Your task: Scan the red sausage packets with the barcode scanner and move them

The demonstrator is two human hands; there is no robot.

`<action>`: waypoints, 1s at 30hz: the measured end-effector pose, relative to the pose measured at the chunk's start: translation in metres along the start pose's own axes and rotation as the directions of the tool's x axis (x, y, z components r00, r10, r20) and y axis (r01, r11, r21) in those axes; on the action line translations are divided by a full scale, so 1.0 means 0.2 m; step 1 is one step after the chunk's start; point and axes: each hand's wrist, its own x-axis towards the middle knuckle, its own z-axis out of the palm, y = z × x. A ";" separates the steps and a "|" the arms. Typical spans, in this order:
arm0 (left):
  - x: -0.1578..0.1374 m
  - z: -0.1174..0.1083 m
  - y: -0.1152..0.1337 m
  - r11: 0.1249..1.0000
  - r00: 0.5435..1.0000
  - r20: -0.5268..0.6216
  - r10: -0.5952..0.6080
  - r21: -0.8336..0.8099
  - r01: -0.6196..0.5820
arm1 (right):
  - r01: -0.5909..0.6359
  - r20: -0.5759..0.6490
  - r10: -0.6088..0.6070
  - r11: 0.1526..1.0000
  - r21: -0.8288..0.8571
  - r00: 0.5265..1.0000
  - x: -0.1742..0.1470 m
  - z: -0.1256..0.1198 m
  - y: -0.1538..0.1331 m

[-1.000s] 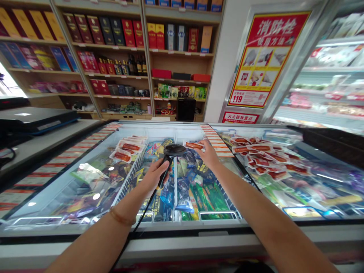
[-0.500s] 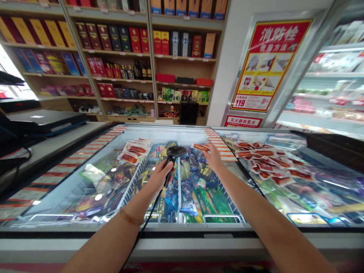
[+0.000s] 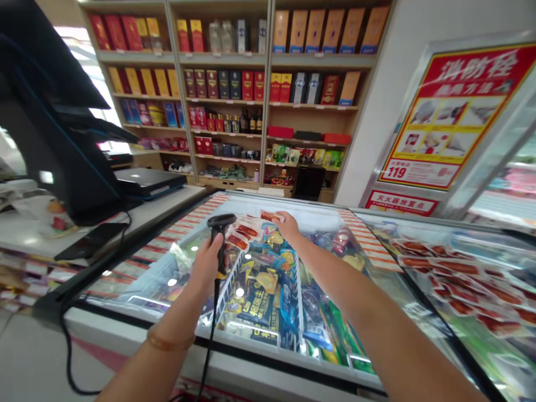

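Note:
My left hand (image 3: 205, 261) is wrapped round the handle of a black corded barcode scanner (image 3: 221, 221), its head pointing up and away. A vacuum-packed sausage (image 3: 269, 215) is pinched between the fingers of my right hand (image 3: 288, 225), over the far part of the freezer lid. Just below and left of it, a small pile of similar sausage packs (image 3: 238, 240) lies on the glass. A larger heap of sausage packs (image 3: 464, 276) rests at the right. Under the glass, wire baskets hold colourful packets (image 3: 262, 296).
A chest freezer with a glass lid (image 3: 154, 273) fills the foreground. At left stand a dark checkout monitor (image 3: 62, 128) and a counter (image 3: 31, 212) with a flat device (image 3: 146, 181). The scanner's cord (image 3: 209, 340) hangs over the freezer's front edge. Shelves of boxed goods (image 3: 226, 84) line the back wall.
My view has turned left, bringing the monitor and counter in. My right hand has carried the sausage leftwards to the small pile. The scanner has also moved left and stands more upright.

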 end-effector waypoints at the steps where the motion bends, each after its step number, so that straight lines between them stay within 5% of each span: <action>1: 0.00 -0.06 0.01 1.000 1.000 -0.023 -0.013 0.003 0.013 | 0.000 0.015 0.000 1.000 0.012 1.000 0.02 0.08 -0.04; 7: 0.01 -0.29 0.04 0.997 0.994 -0.067 -0.082 -0.007 0.082 | -0.075 0.045 0.078 0.995 -0.061 0.996 0.08 0.32 -0.14; 13: -0.01 -0.21 0.00 0.979 0.989 0.042 -0.139 -0.143 0.144 | -0.001 0.025 0.005 0.986 -0.165 1.000 0.00 0.19 -0.04; 18: -0.06 0.01 -0.07 0.959 0.953 0.207 -0.223 -0.126 0.252 | -0.011 0.009 0.014 0.961 -0.276 1.000 -0.11 -0.12 0.08; 24: -0.16 0.41 -0.19 0.964 0.920 0.325 -0.220 -0.076 0.257 | -0.081 -0.074 0.054 0.888 -0.453 0.996 -0.22 -0.68 0.29; 30: -0.21 0.69 -0.31 0.965 0.864 0.467 -0.191 -0.074 0.253 | -0.255 -0.235 0.124 0.680 -0.688 0.964 -0.35 -1.28 0.50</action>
